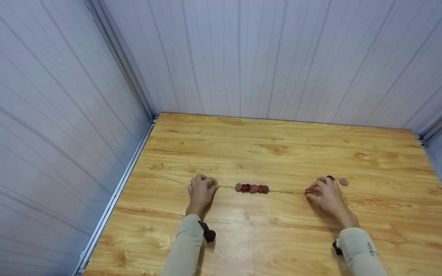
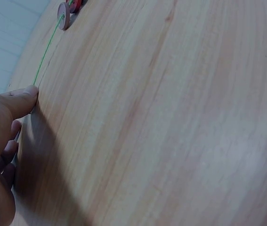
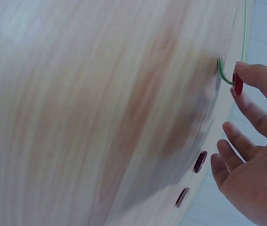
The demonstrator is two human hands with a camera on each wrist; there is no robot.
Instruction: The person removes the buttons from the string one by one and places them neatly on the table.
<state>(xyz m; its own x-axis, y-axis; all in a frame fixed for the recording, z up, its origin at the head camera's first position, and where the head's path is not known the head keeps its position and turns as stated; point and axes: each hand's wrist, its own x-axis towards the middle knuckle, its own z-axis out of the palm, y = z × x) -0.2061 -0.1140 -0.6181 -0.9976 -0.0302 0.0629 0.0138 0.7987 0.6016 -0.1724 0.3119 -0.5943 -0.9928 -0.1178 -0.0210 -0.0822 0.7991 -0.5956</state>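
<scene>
A green string (image 2: pixel 47 52) runs across the table between the two hands. Several red, dark red and dusty pink buttons (image 1: pixel 252 188) are threaded on it in an overlapping row at mid-span. My left hand (image 1: pixel 202 191) pinches the string's left end between thumb and forefinger, close to the tabletop. At the other end, my right hand (image 1: pixel 327 196) pinches a red button (image 3: pixel 238 84) between thumb and forefinger, its other fingers spread. A short green tail of string (image 3: pixel 223 71) sticks out past that button.
Just beyond the right hand lie two loose buttons, a dark red one (image 3: pixel 200 162) and a dusty pink one (image 1: pixel 343 181). The wood-grain table (image 1: pixel 282 149) meets pale panel walls (image 1: pixel 259 57) at the back and sides.
</scene>
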